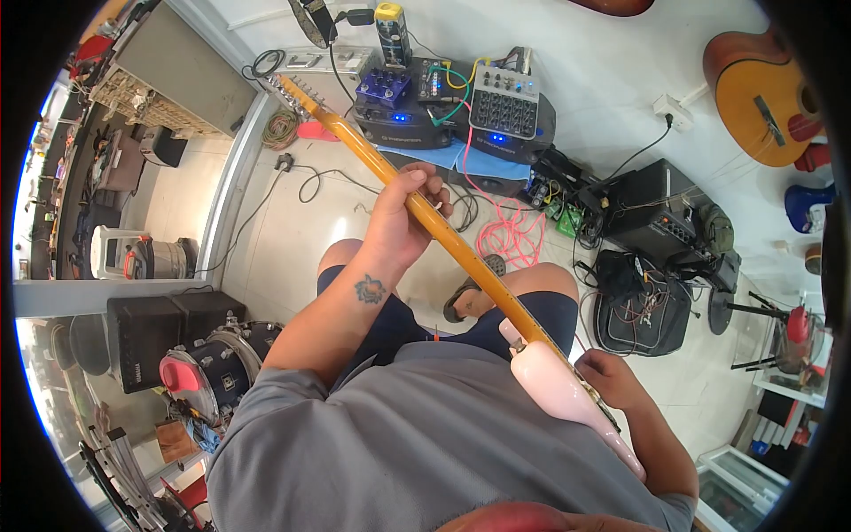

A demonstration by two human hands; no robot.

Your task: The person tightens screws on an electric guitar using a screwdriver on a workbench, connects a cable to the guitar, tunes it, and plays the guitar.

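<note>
A pale pink electric guitar (554, 383) rests across my lap and against my shirt, its amber wooden neck (461, 253) slanting up to the far left. Around the middle of that neck my left hand (406, 213) is closed, thumb along the near edge and fingertips showing on the far side. The headstock (297, 95) with its tuning pegs sits beyond it. My right hand (612, 377) is beside the strings over the guitar body, fingers curled in; whatever they may pinch is hidden. The guitar's front faces away, so the strings are mostly out of sight.
Ahead on the floor stand a small mixer (505, 105), a purple pedal (383, 87) and speakers (403, 129). A pink cable (510, 235) lies coiled near a black amplifier (651, 213). An acoustic guitar (753, 97) hangs at right; a drum (204, 377) stands at left.
</note>
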